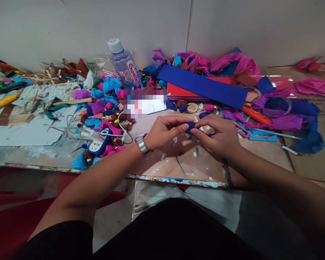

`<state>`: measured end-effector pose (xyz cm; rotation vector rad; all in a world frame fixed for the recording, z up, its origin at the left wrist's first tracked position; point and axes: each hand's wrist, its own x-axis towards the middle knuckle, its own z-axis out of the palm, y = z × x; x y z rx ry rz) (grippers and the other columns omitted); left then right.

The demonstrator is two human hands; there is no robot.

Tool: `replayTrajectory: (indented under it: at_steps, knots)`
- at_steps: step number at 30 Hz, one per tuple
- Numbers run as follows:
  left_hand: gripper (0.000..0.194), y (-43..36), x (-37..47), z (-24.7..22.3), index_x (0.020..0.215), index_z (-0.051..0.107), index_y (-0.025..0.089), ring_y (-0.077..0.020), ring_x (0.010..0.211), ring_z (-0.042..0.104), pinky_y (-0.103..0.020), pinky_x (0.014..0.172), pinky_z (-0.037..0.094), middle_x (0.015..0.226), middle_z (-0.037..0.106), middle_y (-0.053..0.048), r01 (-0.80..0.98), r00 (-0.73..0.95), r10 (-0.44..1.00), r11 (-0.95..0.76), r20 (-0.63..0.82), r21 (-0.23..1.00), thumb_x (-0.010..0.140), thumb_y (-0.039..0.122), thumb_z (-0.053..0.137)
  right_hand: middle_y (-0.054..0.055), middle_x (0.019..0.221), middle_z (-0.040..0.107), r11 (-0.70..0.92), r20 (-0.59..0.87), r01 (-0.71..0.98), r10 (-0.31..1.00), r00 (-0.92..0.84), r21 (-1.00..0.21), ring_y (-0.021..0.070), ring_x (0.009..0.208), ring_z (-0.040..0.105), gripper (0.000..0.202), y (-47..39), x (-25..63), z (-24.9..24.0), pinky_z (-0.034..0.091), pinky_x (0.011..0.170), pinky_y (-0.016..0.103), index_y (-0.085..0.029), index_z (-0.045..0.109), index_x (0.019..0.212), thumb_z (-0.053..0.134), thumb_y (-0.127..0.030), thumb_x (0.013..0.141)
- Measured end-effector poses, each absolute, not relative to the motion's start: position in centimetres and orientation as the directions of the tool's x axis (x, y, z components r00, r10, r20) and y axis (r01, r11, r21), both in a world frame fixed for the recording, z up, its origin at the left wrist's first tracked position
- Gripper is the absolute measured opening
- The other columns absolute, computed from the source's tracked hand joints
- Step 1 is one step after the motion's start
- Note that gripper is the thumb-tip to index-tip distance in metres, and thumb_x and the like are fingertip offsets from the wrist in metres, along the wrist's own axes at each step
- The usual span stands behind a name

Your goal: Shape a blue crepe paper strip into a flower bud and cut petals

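Note:
A small dark blue piece of crepe paper [189, 127] is pinched between the fingertips of both hands, above the table. My left hand [164, 133], with a metal watch on its wrist, grips it from the left side. From the right, my right hand [219, 134] closes thumb and fingers on the same piece. The fingers hide part of it. Small white scraps lie on the board [176, 164] beneath the hands. Just beyond them is a small tape roll [192, 108] beside a pink paper bundle [210, 107].
Behind stand a bottle [126, 68] and a lit phone [154, 104], partly blurred. A long blue paper strip [203, 86] lies over red sheets. An orange-handled tool [257, 117] and a larger tape roll [277, 107] lie right. A power strip [100, 142] sits left among crumpled paper bundles.

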<state>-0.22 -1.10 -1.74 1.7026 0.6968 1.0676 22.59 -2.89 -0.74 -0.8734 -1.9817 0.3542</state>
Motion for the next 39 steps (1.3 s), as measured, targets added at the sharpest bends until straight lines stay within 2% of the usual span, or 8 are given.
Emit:
replayTrajectory:
  at_steps: [5,11,15,22,28,39]
  knots:
    - [0.032,-1.05,-0.17,-1.43,0.114,0.083,0.024,-0.0212,0.108,0.076,-0.035,0.096,0.060,0.116,0.082,-0.010,0.007,0.452,0.803,-0.438,0.388,0.899,0.086,0.039,0.085,0.001,0.088,0.080,0.732,0.656,0.448,0.671,-0.346,-0.513,0.0228,0.081,0.075,0.011,-2.62,22.67,-1.14,0.054,0.081,0.039,-0.026,0.075,0.090,0.083,-0.034,0.091]
    - [0.029,-1.01,0.09,-1.50,0.112,0.082,0.021,-0.0181,0.102,0.077,-0.031,0.092,0.061,0.114,0.082,-0.009,-0.042,0.414,0.837,-0.375,0.358,0.926,0.092,0.042,0.079,0.001,0.096,0.083,0.722,0.647,0.482,0.678,-0.350,-0.496,0.0247,0.087,0.077,0.016,-2.81,22.68,-0.92,0.056,0.085,0.042,-0.029,0.077,0.099,0.085,-0.039,0.089]
    - [0.032,-0.81,-0.01,-1.67,0.111,0.082,0.020,-0.0182,0.099,0.077,-0.032,0.091,0.060,0.111,0.083,-0.008,-0.022,0.359,0.867,-0.363,0.346,0.932,0.092,0.046,0.079,0.001,0.102,0.083,0.704,0.646,0.512,0.690,-0.326,-0.493,0.0257,0.092,0.078,0.013,-3.08,22.71,-0.81,0.058,0.086,0.044,-0.032,0.078,0.103,0.080,-0.040,0.093]
    - [0.036,-1.01,0.04,-1.71,0.118,0.080,0.021,-0.0201,0.110,0.076,-0.033,0.097,0.058,0.120,0.080,-0.010,-0.046,0.392,0.860,-0.336,0.326,0.941,0.091,0.046,0.080,0.000,0.095,0.083,0.718,0.662,0.499,0.675,-0.326,-0.485,0.0229,0.086,0.078,0.003,-3.10,22.56,-0.54,0.058,0.085,0.042,-0.031,0.077,0.097,0.074,-0.033,0.097]
    - [0.036,-1.08,0.25,-1.89,0.109,0.076,0.019,-0.0162,0.094,0.076,-0.028,0.085,0.059,0.107,0.080,-0.007,-0.109,0.377,0.862,-0.321,0.338,0.941,0.086,0.046,0.084,0.000,0.090,0.081,0.681,0.619,0.493,0.720,-0.313,-0.542,0.0239,0.082,0.076,0.006,-3.16,22.57,-0.55,0.058,0.082,0.043,-0.032,0.076,0.093,0.075,-0.037,0.096]
    - [0.041,-1.27,0.15,-1.96,0.115,0.079,0.020,-0.0200,0.105,0.076,-0.034,0.094,0.060,0.116,0.080,-0.010,-0.077,0.419,0.856,-0.300,0.304,0.951,0.083,0.043,0.088,0.001,0.086,0.081,0.650,0.606,0.520,0.743,-0.283,-0.554,0.0242,0.079,0.075,0.012,-3.10,22.48,-0.60,0.059,0.082,0.043,-0.029,0.075,0.087,0.077,-0.040,0.093]
